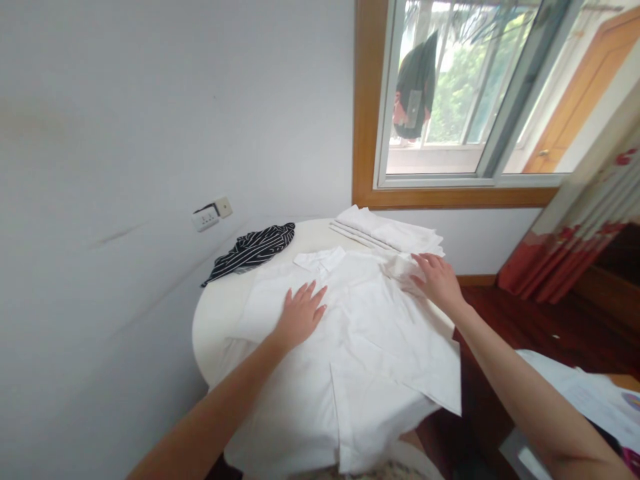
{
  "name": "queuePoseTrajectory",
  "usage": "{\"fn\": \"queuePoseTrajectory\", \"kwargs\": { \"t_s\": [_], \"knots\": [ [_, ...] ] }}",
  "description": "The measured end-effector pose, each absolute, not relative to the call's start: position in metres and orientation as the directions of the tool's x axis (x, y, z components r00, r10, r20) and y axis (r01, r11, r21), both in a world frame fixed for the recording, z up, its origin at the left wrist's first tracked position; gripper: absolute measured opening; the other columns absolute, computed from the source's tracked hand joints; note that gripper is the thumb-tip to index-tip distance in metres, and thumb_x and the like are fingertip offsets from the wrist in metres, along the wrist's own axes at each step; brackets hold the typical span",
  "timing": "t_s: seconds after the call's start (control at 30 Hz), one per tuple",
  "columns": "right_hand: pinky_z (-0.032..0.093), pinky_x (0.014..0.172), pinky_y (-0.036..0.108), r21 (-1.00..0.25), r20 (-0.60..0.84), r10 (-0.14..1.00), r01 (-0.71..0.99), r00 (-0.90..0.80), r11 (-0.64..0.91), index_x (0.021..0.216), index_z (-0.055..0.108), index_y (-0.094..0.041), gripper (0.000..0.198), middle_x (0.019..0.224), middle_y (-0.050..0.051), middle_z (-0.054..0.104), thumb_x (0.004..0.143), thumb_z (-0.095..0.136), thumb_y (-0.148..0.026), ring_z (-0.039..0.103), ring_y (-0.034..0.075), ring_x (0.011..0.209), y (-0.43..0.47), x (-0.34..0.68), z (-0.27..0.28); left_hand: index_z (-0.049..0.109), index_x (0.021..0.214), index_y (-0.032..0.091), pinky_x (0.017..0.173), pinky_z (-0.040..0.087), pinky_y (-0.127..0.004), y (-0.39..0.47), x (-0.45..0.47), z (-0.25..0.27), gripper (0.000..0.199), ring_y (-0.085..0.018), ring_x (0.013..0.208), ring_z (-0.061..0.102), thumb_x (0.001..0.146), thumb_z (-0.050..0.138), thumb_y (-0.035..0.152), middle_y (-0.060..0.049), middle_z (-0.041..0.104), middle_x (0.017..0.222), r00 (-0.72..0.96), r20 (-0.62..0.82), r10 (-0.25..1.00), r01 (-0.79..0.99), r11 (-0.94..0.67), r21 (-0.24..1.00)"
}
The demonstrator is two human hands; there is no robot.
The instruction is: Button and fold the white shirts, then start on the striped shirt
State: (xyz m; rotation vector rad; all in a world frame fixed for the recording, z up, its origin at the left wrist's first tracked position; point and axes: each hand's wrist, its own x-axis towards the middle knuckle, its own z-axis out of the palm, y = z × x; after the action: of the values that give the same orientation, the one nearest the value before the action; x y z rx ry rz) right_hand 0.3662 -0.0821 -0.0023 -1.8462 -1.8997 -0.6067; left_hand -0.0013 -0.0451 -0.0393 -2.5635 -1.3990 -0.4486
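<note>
A white collared shirt (370,320) lies spread on a round white table (207,327), its collar at the far side and its hem draping over the near edge. My left hand (303,313) rests flat on the shirt just below the collar, fingers spread. Over at the right shoulder and sleeve, my right hand (440,280) touches bunched cloth with thumb and fingers apart. Some of the fabric beside those fingertips is rumpled and slightly blurred.
A stack of folded white clothes (385,230) sits at the table's far right. Black striped cloth (255,250) lies at the far left, by the wall and a power socket (205,218). Papers (580,393) are at lower right; a curtain (565,233) hangs beyond.
</note>
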Motion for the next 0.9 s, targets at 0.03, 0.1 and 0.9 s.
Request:
{"fn": "queuePoseTrajectory", "kwargs": {
  "t_s": [0.03,0.1,0.9],
  "knots": [
    [0.041,0.090,0.044,0.013,0.570,0.822,1.000,0.007,-0.017,0.133,0.048,-0.017,0.051,0.122,0.016,0.058,0.087,0.054,-0.038,0.051,0.031,0.111,-0.086,0.372,-0.007,0.044,0.138,0.031,0.108,0.027,-0.055,-0.049,-0.005,-0.044,0.045,-0.029,0.134,0.036,0.094,0.036,0.039,-0.007,0.040,0.147,0.500,0.339,0.797,0.850,-0.527,-0.015],
    [0.043,0.083,0.042,0.002,0.555,0.828,0.995,0.082,-0.100,0.131,0.048,-0.015,0.053,0.112,0.017,0.062,0.087,0.054,-0.043,0.055,0.031,0.101,-0.091,0.379,-0.016,0.049,0.134,0.029,0.107,0.029,-0.054,-0.056,-0.008,-0.052,0.043,-0.028,0.133,0.039,0.095,0.034,0.038,-0.008,0.044,0.144,0.486,0.325,0.811,0.859,-0.512,-0.005],
    [0.047,0.070,0.033,-0.362,0.764,0.643,0.853,0.041,0.376,0.100,0.055,-0.020,0.025,0.092,0.009,0.060,0.089,0.044,-0.040,0.056,0.021,0.080,-0.064,0.364,0.087,0.055,0.127,0.023,0.108,0.032,-0.048,-0.056,-0.007,-0.059,0.039,-0.025,0.130,0.043,0.094,0.039,0.034,-0.009,0.052,0.137,0.447,0.380,0.810,0.859,-0.508,0.072]
  ]
}}
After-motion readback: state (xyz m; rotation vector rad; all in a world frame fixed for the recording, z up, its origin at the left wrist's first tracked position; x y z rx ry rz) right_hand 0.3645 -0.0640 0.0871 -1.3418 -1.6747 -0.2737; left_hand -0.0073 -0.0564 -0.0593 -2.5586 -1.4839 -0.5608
